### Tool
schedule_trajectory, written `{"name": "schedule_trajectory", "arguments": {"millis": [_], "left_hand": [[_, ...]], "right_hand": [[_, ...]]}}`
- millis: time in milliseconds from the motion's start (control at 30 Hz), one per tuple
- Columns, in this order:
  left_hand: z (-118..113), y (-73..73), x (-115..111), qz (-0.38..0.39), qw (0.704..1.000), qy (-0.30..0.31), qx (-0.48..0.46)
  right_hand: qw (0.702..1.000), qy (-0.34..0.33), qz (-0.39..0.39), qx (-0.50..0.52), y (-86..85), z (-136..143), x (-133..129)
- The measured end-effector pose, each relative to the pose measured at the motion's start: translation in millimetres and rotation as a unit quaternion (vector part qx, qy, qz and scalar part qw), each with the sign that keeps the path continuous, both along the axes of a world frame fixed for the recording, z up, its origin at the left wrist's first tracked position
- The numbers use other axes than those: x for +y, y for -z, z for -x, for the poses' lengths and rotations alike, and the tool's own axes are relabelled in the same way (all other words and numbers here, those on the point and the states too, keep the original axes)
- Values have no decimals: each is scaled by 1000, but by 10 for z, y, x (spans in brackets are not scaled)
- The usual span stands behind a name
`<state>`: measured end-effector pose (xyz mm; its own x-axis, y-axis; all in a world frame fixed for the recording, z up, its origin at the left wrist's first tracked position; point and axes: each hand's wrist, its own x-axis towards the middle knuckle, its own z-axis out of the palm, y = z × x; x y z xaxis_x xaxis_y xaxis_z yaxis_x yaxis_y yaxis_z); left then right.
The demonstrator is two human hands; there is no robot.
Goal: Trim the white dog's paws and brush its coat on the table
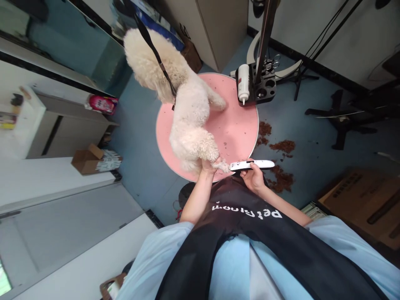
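Observation:
A cream-white curly dog (190, 100) stands on a round pink grooming table (231, 129), its head toward the far left and a black strap (153, 46) around its neck. My left hand (208, 166) is closed around the lower part of a hind leg, and the fur hides some of its fingers. The dog's paw (222, 166) sticks out to the right of that hand. In my right hand (253, 177) is a white hair clipper (253, 165), lying level, its blade end against or very close to the paw.
A black tool holder (264, 91) with a white bottle (243, 83) and scissors (272, 62) is fixed by a post at the table's right edge. Brown hair clumps (283, 146) lie on the blue floor. Cardboard boxes (365, 200) stand at right, with another box (89, 160) at left.

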<state>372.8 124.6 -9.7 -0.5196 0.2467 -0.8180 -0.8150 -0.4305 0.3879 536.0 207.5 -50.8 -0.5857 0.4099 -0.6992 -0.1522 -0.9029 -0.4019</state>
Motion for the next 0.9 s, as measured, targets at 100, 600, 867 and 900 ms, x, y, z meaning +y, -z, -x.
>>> {"name": "schedule_trajectory", "arguments": {"millis": [100,600,867,900], "left_hand": [[9,12,-18,-8,1000,22,-4],[11,9,-37,-18,998,47,-24],[19,16,-58,-19,999,42,-25],[21,17,-63,-22,999,45,-21]], "right_hand": [[1000,-7,2,8,-69,54,-43],[999,26,-23,2,-104,104,-101],[999,11,-42,-8,-131,140,-95],[999,10,-44,-9,-133,144,-93]]}}
